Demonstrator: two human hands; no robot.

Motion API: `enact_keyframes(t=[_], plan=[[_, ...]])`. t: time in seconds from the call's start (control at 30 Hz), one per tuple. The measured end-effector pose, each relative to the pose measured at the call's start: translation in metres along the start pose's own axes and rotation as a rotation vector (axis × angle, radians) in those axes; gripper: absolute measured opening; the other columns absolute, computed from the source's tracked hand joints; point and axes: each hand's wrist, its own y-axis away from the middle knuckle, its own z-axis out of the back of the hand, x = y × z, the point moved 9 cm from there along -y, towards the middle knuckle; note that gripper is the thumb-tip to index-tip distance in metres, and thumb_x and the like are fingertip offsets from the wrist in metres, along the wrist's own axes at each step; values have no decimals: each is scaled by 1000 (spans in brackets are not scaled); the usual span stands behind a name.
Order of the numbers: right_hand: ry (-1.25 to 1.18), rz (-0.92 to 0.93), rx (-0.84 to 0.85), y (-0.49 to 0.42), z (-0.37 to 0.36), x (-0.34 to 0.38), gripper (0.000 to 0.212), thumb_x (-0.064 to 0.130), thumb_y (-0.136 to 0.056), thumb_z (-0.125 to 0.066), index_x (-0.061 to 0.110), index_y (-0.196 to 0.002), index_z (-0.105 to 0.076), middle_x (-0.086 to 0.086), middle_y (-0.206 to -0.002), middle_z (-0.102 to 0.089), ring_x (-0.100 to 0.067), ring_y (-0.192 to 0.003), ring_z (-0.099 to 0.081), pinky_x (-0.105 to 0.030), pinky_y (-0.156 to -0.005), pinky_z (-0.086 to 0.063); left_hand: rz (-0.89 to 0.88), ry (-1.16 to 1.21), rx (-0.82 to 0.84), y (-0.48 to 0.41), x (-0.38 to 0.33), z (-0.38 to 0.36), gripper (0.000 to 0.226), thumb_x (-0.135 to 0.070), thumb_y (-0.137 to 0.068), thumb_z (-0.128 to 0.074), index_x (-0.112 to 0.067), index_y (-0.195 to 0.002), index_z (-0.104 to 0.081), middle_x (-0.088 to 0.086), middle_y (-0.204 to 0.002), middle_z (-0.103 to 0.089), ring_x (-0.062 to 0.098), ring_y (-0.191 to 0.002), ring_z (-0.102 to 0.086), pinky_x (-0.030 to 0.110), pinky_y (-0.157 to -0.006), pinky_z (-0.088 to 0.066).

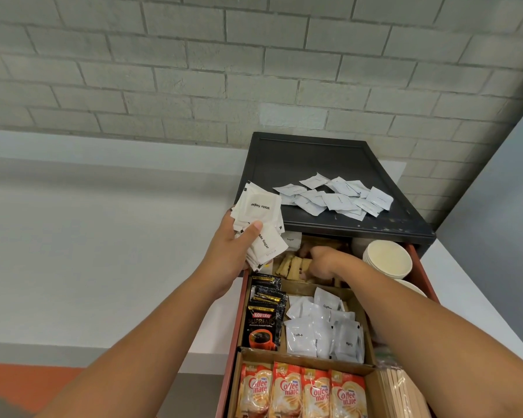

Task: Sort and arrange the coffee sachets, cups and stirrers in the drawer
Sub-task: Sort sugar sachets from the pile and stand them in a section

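Against grey brick wall (194, 70), black cabinet top (308, 158) (scattered sachets (335, 196)).

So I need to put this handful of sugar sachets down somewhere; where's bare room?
Free: the black top behind the loose white sachets and its left strip. Crowded: every drawer compartment in view holds packets.

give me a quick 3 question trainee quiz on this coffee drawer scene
1. True or false: the left hand holds a bunch of white sugar packets.
2. Where is the right hand? A) on the paper cups B) in the back compartment among the brown packets C) on the Coffee mate sachets
3. Fill in: loose white packets lie on top of the black ____.

Key: 1 true; 2 B; 3 cabinet
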Motion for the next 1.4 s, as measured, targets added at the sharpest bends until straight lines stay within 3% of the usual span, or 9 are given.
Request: enact_keyframes(t=[0.3,0.43,0.63,0.8,0.93,1.03,1.2,1.3,1.4], plan=[[-246,63,3,10,5,-4,54,29,-89,-68,25,-138,-48,-6,-135,-50,-19,-109,-48,-26,-89,-41,-2,-20,1,0,-1,0,28,-27,-100,-55,-45,-120,-47,-10,-114,-66,8,-93,-69,26,-62,-58],[-385,16,-24,11,5,-2,43,40,-99,-49,15,-133,-54,-9,-134,-53,-25,-119,-49,-30,-92,-37,3,-9,1,0,0,0,26,-27,-99,-55,-47,-113,-48,-12,-112,-66,1,-89,-70,25,-62,-57],[-310,6,-79,11,8,3,34,18,-102,-43,11,-133,-56,-13,-133,-56,-24,-114,-52,-31,-96,-42,0,-13,-11,1,0,0,32,-26,-99,-55,-43,-124,-45,-13,-113,-66,6,-93,-69,25,-62,-57],[-734,-97,-297,8,18,-16,26,9,-98,-45,12,-108,-69,-12,-116,-63,-24,-96,-55,-34,-85,-48,2,-22,-11,1,-1,0,37,-27,-99,-55,-40,-132,-43,-11,-116,-65,12,-100,-68,26,-64,-58],[-851,-56,-450,17,21,-22,23,5,-95,-49,12,-93,-71,-10,-107,-68,-20,-86,-58,-27,-70,-48,6,-28,-11,0,0,0,35,-28,-99,-55,-43,-128,-44,-12,-115,-65,12,-99,-68,27,-64,-59],[-820,17,-491,25,25,-17,35,-1,-93,-48,20,-72,-66,-4,-101,-70,-12,-80,-58,-18,-58,-41,10,-29,-13,0,1,0,29,-28,-99,-55,-47,-119,-47,-16,-110,-67,8,-94,-70,26,-62,-58],[-501,44,-387,39,18,-11,15,15,-95,-58,15,-94,-73,3,-83,-64,-5,-64,-52,-12,-49,-37,11,-28,-15,-1,1,0,31,-28,-99,-55,-45,-124,-46,-15,-111,-66,8,-92,-70,26,-60,-58],[-203,27,-261,43,10,-5,21,15,-95,-56,9,-103,-74,-4,-103,-68,-16,-92,-62,-22,-77,-50,5,-40,-14,-1,1,0,33,-28,-99,-55,-44,-126,-44,-14,-114,-65,11,-97,-68,25,-62,-58],[-60,-2,-227,44,14,-1,26,14,-96,-54,9,-119,-66,-9,-123,-62,-23,-113,-57,-32,-97,-49,-1,-44,-14,0,0,-1,31,-28,-99,-55,-48,-119,-44,-17,-111,-64,7,-93,-68,23,-60,-57]])
